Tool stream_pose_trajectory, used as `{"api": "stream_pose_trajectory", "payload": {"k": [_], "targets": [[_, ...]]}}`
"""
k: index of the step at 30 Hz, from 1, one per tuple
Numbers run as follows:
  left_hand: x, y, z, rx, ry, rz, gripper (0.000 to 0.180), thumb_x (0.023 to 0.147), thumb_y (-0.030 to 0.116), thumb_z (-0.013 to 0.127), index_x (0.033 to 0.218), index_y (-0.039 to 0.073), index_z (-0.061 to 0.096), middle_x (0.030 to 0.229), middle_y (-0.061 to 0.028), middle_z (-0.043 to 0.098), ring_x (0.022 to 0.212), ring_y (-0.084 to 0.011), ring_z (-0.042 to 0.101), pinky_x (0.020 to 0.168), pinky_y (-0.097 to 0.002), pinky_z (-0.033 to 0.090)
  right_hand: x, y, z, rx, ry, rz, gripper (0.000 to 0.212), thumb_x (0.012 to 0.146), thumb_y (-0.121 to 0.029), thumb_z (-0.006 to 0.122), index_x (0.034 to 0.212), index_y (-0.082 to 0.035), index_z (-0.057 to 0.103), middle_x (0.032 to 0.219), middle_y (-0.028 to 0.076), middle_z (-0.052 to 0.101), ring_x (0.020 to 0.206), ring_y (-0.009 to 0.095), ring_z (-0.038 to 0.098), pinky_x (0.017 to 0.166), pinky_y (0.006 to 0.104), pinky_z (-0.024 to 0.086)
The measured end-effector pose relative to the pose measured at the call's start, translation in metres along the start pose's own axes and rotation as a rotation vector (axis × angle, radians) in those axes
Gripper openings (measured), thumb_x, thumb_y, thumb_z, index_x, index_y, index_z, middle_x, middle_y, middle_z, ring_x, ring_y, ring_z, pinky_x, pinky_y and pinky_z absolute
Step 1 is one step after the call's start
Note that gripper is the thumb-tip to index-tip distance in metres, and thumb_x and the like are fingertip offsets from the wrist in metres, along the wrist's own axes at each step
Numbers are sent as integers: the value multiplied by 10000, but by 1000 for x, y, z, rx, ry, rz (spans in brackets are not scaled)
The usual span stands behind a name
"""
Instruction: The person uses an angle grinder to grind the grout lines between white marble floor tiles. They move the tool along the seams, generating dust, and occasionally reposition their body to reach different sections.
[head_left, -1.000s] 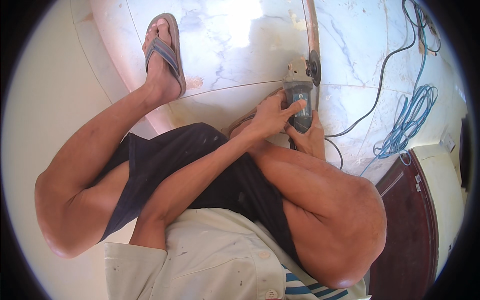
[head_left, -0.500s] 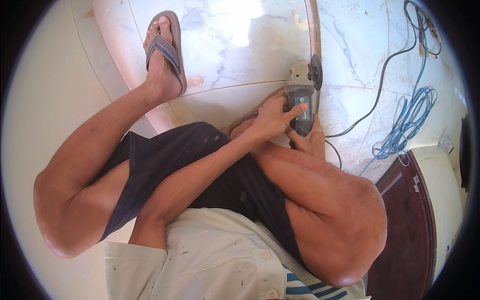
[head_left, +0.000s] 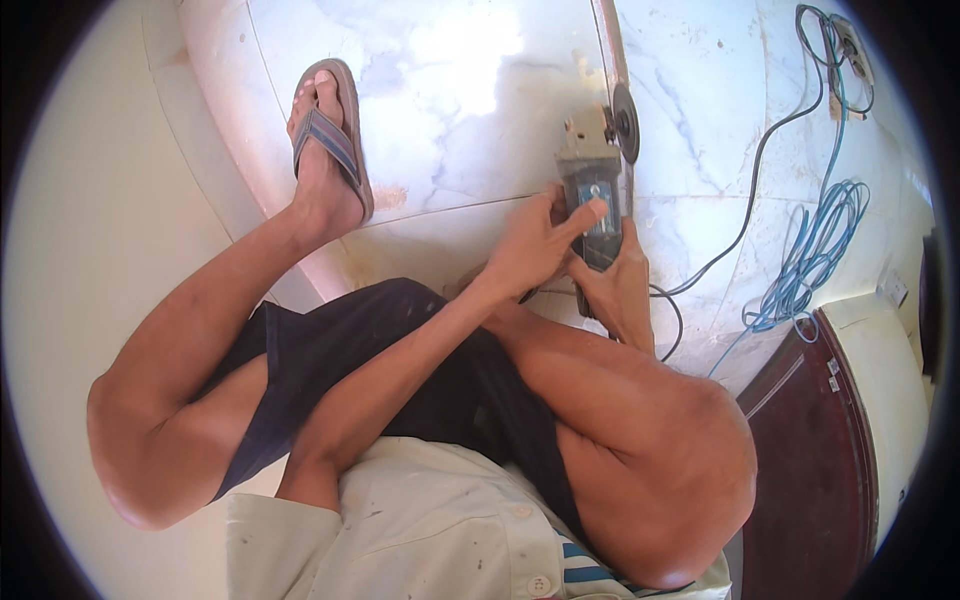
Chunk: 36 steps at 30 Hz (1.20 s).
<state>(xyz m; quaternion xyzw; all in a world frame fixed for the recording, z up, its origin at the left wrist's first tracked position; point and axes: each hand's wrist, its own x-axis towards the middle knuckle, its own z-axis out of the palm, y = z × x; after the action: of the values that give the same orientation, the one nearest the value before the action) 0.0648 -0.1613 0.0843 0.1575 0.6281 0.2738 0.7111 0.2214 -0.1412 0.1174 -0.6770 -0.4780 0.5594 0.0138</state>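
Bright overall. White glare burns out the far middle of the floor (head_left: 470, 140), with a greyish shadow between it and the grinder (head_left: 588, 180). Fisheye distortion curves lines toward the blackened rim; fine detail looks slightly soft.

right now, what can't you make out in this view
Head view:
- Right hand: partly hidden by the grinder.
- Label: print too small, partly covered by the left hand.
- Black cord: run behind the right hand, hidden by it.
- Dark red panel: cut off by lower edge.

Beige buttoned shirt (head_left: 430, 530), dark-spotted – black shorts (head_left: 465, 395) – brown sandal (head_left: 350, 105), blue-grey strap (head_left: 333, 140).
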Motion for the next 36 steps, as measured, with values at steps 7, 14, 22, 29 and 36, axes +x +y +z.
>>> {"api": "stream_pose_trajectory", "payload": {"k": [7, 14, 22, 29, 36], "targets": [[51, 30, -23, 26, 109, 66, 709, 1019, 531, 798, 1289, -116, 689, 1121, -206, 800, 1012, -210, 766, 883, -367, 614, 63, -24, 8, 31, 12, -137, 619, 840, -292, 891, 1246, 91, 622, 993, 255, 793, 892, 336, 798, 800, 428, 616], [65, 36, -25, -47, 115, 93, 733, 1047, 551, 761, 1338, -111, 643, 1090, -110, 729, 903, -124, 647, 740, -278, 521, 77, -44, 5, 25, -8, -127, 631, 842, -292, 877, 1252, 112, 616, 984, 249, 790, 884, 323, 795, 800, 425, 619], [67, 34, -26, -55, 115, 86, 737, 1046, 562, 757, 1322, -114, 653, 1078, -119, 734, 896, -132, 653, 730, -283, 524, 81, -42, 8, -1, -6, -98, 631, 837, -300, 882, 1241, 107, 618, 979, 251, 785, 878, 313, 792, 791, 426, 621], [70, 33, -26, -66, 115, 79, 740, 1048, 550, 759, 1328, -125, 651, 1080, -126, 737, 918, -139, 663, 769, -292, 542, 83, -41, 8, 11, -3, -104, 614, 836, -293, 875, 1232, 102, 619, 986, 247, 784, 878, 308, 792, 785, 420, 618], [81, 37, -30, -74, 135, 115, 736, 1034, 539, 778, 1327, -126, 659, 1107, -151, 760, 957, -167, 701, 827, -316, 572, 93, -49, 8, -8, -12, -87, 623, 838, -292, 864, 1248, 104, 614, 987, 243, 781, 884, 317, 787, 790, 425, 614]]}}
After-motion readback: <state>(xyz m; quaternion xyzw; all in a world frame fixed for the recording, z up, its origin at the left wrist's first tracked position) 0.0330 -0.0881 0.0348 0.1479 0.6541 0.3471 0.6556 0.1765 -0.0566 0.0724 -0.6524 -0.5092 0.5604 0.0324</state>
